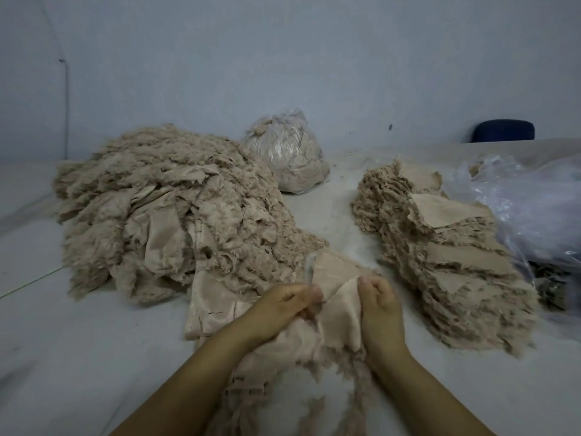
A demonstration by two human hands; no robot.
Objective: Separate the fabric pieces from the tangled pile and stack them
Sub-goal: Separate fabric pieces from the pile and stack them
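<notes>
both hands pulling beige fabric apart at the near edge

the left hand [283, 309] and the right hand [379, 313] sit close together near the middle of the near edge of the pale grey work surface [78, 357], both with fingers curled round the same bunch of fabric. the left hand pinches a fold at its fingertips; the right hand grips a smooth beige fabric piece [341, 306] that stands up between the two hands, shiny side towards the camera. under and in front of the wrists lies a small heap of frayed fabric pieces [283, 369], its ragged fringes trailing to the near edge.

the tangled pile [176, 215] fills the left half of the surface, a tall mound of fuzzy beige scraps with a few smooth satin faces showing; its near right end runs into the fabric the hands hold. the stack of separated pieces [446, 256] lies on the right side, well apart from the pile, the flat pieces overlapping in a long row that runs from the far middle towards the near right, with frayed edges along its left.

a tied clear plastic bag [289, 152] of the same scraps stands at the far edge, just behind the pile. a loose clear plastic bag [534, 209] lies crumpled at the right edge, touching the stack. beyond the far right corner a dark blue chair back [503, 131] shows against the pale wall [283, 58].
</notes>
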